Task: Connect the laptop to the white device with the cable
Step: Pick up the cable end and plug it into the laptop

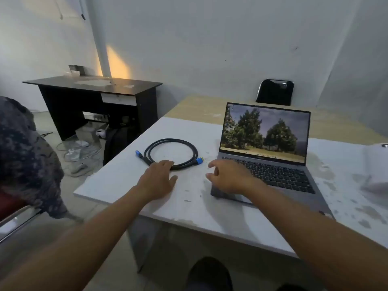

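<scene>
Cable (pixel 171 153) lay coiled in a loose ring on the white counter (pixel 189 208), black along its length with a blue plug at each end: one plug pointed off to the left of the coil, the other sat at the coil's right side, near the laptop's (pixel 270 164) left edge. The left hand (pixel 158 178) rested palm down on the counter, its fingers (pixel 165 164) spread flat and lying over the nearest arc of the coil, not closed around it. The right hand (pixel 227 175) hovered over the laptop's near left corner, fingers loosely curled and apart, holding nothing; its fingertips pointed toward the right-hand blue plug without touching it.

The grey laptop stood open on the counter to the right of the cable, its screen showing a picture of trees under a dusky sky, its dark keyboard partly covered by the right hand and forearm. At the far right edge of the view a white device (pixel 376 166) sat on the counter, blurred and cut off by the frame, well apart from the cable.

Beyond the white counter lay a pale wooden surface (pixel 201 106), and behind that a black chair (pixel 275 92) stood against the wall. Farther left stood a dark desk (pixel 94 85) with a pale drawer front, with tangled wires and a dark bag on the floor beneath it. A patterned cloth (pixel 23 152) draped over a chair filled the left edge.
</scene>
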